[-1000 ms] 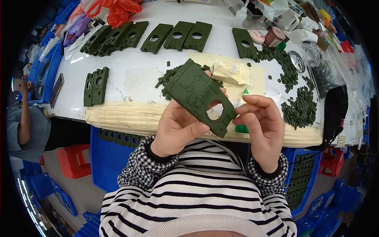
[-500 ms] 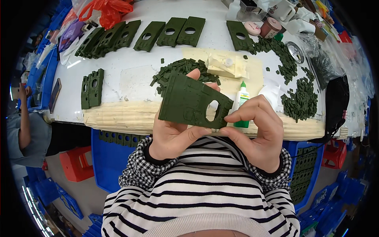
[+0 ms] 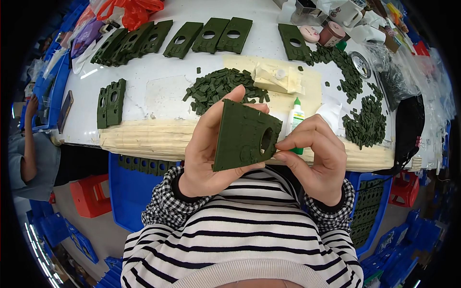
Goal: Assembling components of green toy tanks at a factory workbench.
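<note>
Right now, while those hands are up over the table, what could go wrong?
The green part is held up in the left hand, with the right hand at its edge near the hole, so it might slip and drop.

The green-capped bottle shows just behind the right hand, so a knuckle could bump it.

The pile of small green pieces is loose just beyond the left hand; a careless brush might scatter some.

- Our left hand (image 3: 200, 153) is cupped, thumb stretched rightward, fingers (image 3: 238, 91) curving upward.
- Our right hand (image 3: 321, 161) pinches, its thumb and index tips nearly meeting.
- Our forearms (image 3: 165, 204) come in from below, both leaning inward.
</note>
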